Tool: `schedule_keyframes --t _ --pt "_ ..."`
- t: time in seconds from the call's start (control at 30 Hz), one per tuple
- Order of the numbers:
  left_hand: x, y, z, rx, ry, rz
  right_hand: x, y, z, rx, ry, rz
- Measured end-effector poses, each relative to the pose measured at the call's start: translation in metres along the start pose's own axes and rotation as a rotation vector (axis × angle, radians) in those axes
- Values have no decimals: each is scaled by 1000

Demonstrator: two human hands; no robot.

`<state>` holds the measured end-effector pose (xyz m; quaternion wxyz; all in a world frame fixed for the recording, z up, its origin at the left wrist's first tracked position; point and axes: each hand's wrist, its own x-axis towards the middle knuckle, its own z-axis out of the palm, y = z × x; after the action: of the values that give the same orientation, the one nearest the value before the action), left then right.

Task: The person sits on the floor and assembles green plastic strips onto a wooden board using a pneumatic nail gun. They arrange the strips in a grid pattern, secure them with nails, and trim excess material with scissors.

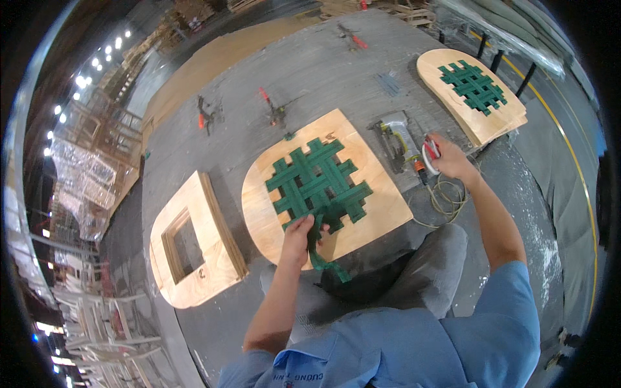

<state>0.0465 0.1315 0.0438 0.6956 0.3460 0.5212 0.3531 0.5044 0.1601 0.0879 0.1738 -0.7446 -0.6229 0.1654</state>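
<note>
My left hand point(299, 240) pinches a loose green webbing strap point(317, 249) at the near edge of a wooden seat panel point(381, 194). Its tail hangs over that edge toward my lap. Woven green webbing point(317, 181) covers the middle of the panel, which is rounded at its left end. My right hand point(453, 158), out to the right, closes on a tool with red and white handles that looks like scissors point(429, 152); its blades are hard to make out. Just left of that hand lies an air staple gun point(402, 137).
A thin air hose point(446, 200) coils below my right hand. Panels with cut-out openings point(200, 249) are stacked at left; a woven panel point(498, 103) tops another stack at far right. Orange-handled tools point(204, 118) and loose staple strips point(388, 84) lie on the grey work surface point(310, 77).
</note>
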Motion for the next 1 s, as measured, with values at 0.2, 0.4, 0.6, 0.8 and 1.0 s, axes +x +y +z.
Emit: schedule_keyframes --t 0.2,0.4,0.6,0.8,1.0 --pt "10 27 9 4 -4 -9 -66 -88 21 -160 -321 -551" --pt "2 31 23 61 -13 8 -52 -122 54 -276 -437 -828" --pt "-9 28 18 87 -6 18 -37 -147 74 -358 -542 -931" --pt "-14 31 18 16 45 23 -30 -148 72 -296 -547 -1033" --pt "-18 31 34 58 -42 81 -37 -152 91 -144 -470 -909"
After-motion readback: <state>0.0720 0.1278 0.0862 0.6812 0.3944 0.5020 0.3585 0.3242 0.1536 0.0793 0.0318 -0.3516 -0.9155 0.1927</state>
